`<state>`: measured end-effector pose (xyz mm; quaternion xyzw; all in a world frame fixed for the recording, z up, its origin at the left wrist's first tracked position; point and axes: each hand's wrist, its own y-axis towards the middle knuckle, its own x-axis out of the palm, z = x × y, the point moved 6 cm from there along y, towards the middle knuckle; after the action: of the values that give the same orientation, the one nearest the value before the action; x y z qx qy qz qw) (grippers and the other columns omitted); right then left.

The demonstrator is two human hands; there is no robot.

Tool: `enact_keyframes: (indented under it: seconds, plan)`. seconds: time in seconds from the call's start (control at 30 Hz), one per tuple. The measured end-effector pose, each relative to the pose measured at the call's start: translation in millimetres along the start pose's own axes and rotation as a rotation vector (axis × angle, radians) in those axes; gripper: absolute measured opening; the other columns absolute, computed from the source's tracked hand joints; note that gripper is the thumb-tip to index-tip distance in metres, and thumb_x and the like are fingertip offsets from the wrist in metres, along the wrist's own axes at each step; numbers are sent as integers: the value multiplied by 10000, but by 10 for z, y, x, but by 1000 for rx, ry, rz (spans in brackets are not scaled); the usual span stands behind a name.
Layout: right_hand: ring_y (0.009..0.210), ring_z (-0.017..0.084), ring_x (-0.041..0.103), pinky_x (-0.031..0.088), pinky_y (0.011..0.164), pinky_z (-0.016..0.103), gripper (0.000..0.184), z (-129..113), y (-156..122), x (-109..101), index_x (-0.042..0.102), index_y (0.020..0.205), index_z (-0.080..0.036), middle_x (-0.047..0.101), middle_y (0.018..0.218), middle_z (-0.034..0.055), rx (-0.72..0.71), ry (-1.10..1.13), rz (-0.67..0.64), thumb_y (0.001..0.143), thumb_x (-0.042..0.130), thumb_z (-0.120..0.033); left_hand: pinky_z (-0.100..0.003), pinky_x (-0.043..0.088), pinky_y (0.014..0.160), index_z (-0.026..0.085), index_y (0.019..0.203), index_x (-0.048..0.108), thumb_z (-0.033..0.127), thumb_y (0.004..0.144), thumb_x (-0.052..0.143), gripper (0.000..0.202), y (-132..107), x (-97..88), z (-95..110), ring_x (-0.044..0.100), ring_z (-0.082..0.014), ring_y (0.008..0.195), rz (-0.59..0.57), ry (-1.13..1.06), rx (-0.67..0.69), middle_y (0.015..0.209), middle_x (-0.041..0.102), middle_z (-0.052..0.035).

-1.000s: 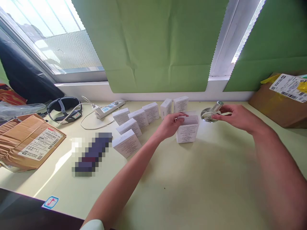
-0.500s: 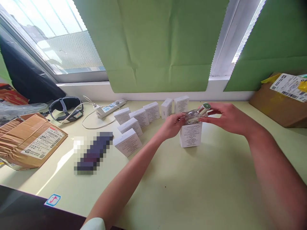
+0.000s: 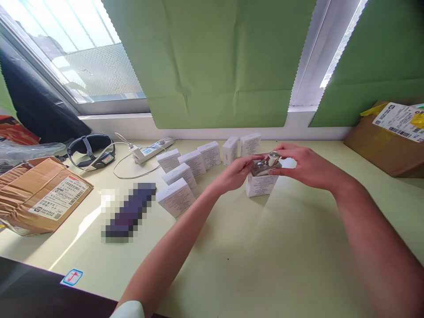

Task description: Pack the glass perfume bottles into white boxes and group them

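A clear glass perfume bottle (image 3: 261,168) with a shiny silver cap (image 3: 273,158) sits tilted in the top opening of a small white box (image 3: 261,187) printed with fine text. My right hand (image 3: 298,165) closes on the bottle from the right, its thumb and fingers near the cap. On the left, my left hand (image 3: 236,174) grips the box's upper side, with the fingertips close against the glass. The lower part of the bottle is hidden by the box and fingers.
Several similar white boxes (image 3: 176,198) stand in a curved row at the left and behind. Further left lie a blurred dark flat object (image 3: 130,212), a power strip (image 3: 152,150), a headband device (image 3: 91,150) and a cardboard parcel (image 3: 49,194). Another carton (image 3: 380,145) stands back right.
The bottle has gone lower into the box, and its cap has shifted left and down. My right hand moved left with it. The box has shifted slightly and tilts more.
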<state>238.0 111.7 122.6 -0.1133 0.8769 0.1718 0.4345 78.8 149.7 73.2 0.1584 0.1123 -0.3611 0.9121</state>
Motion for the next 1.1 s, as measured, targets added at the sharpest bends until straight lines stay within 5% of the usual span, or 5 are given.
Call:
enact_keyframes:
  seconds: [0.37,0.57,0.77,0.93,1.1]
  plan:
    - [705,196,559,389,645,327,190,-59,48,179,607,748,-254,617,835,11,61,-90,-32,813,645,-429,-357,444,964,201,1272,587,360,998,398,369,-27,14,81,565,-221,1143,-87,-6,10,1250,630,-87]
    - [724,199,576,406,648,330,135,-20,54,213,633,792,-265,621,827,1,109,-115,-77,805,644,-399,-311,468,837,244,1213,516,244,970,388,275,-71,-118,253,591,-145,905,58,259,55,1136,622,-41]
    - [873,242,583,453,719,361,196,7,67,240,679,870,-277,604,912,25,98,-46,-114,803,634,-455,-316,485,866,250,1172,569,449,912,562,328,-125,-71,382,575,-188,1045,7,364,47,1232,580,-55]
    - [1118,326,520,474,892,472,283,96,26,220,716,976,-334,485,1167,68,162,-50,-99,796,645,-540,-350,459,953,224,1107,593,445,960,486,286,-125,-31,376,562,-205,1126,67,500,89,1390,467,-86]
    - [1125,300,575,517,889,453,522,177,-51,191,483,1304,-435,386,1413,43,191,146,-183,822,629,-572,-370,438,983,195,1047,603,419,981,441,285,-115,41,319,465,-259,1284,46,602,102,1324,491,-121]
